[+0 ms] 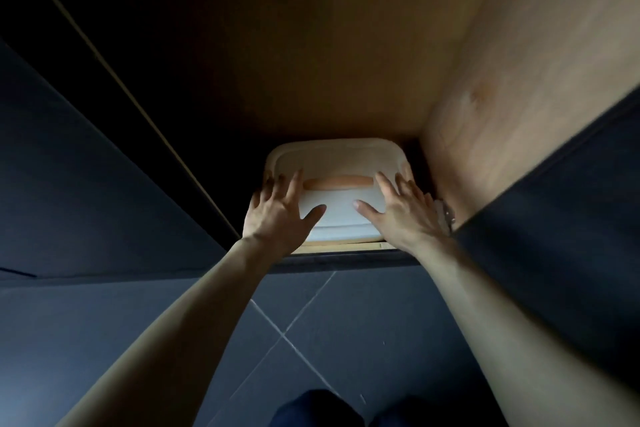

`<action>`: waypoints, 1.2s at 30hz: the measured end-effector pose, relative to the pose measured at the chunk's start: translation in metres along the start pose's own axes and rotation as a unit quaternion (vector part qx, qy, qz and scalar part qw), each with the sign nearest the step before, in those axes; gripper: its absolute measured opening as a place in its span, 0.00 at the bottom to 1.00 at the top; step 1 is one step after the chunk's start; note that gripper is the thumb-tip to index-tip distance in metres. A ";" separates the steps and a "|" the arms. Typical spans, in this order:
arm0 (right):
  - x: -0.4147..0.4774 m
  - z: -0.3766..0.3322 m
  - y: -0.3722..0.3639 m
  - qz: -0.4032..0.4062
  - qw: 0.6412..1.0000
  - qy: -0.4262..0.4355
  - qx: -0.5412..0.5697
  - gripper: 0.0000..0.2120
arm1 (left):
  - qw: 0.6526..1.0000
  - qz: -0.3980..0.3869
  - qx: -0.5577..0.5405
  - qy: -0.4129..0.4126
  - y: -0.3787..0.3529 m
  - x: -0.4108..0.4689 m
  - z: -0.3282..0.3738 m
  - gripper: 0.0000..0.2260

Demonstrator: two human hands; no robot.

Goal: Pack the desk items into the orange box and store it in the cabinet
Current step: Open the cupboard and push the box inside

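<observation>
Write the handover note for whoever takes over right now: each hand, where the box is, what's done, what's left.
Left hand: open, fingers spread, flat on the left side of the box lid.
Right hand: open, flat on the lid's right side.
Box: lid closed, orange handle on top, sitting inside the cabinet on its bottom shelf, near the right wall.
Done: box closed and set in the cabinet; contents not visible.
Left: push it fully in if needed, withdraw both hands, close the door at right.

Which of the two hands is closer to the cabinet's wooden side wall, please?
The right hand; it lies on the box lid beside the wooden side wall, while the left hand is opposite.
</observation>
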State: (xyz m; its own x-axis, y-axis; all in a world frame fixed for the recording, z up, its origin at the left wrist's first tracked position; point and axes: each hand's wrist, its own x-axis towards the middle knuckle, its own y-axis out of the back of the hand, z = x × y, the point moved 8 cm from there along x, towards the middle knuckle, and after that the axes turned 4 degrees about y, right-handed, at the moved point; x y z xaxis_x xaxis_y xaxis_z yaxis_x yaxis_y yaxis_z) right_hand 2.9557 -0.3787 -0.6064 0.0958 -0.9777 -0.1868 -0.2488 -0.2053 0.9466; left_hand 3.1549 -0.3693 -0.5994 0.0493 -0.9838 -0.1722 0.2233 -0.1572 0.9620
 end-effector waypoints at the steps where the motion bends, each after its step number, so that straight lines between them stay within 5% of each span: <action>1: -0.009 -0.015 0.018 -0.013 1.000 0.001 0.006 0.37 | 1.000 -0.005 0.006 -0.007 0.025 -0.008 -0.001 0.34; 12: -0.161 -0.102 0.307 -0.097 0.993 -0.005 0.070 0.32 | 0.996 -0.074 0.033 -0.038 0.318 -0.144 0.060 0.29; 19: -0.241 -0.090 0.444 -0.063 0.996 -0.042 0.049 0.28 | 0.994 -0.054 0.056 -0.071 0.443 -0.210 0.106 0.30; 25: -0.296 -0.025 0.456 -0.131 0.983 -0.124 -0.032 0.34 | 0.996 -0.014 0.047 -0.069 0.474 -0.244 0.127 0.29; 31: -0.334 0.014 0.394 -0.233 0.957 -0.173 0.005 0.40 | 0.996 -0.026 0.067 -0.051 0.460 -0.271 0.126 0.29; 36: -0.330 0.014 0.379 -0.196 0.958 -0.199 0.057 0.44 | 0.996 -0.041 0.078 -0.035 0.453 -0.277 0.099 0.28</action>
State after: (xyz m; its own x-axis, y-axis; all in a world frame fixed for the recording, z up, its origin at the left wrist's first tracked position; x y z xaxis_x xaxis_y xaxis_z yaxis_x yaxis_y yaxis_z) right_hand 2.8167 -0.1340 -0.1896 -0.1668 -0.7595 -0.6288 -0.3758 -0.5406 0.7527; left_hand 3.1463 -0.1763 -0.0953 -0.0314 -0.9699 -0.2415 0.0695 -0.2431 0.9675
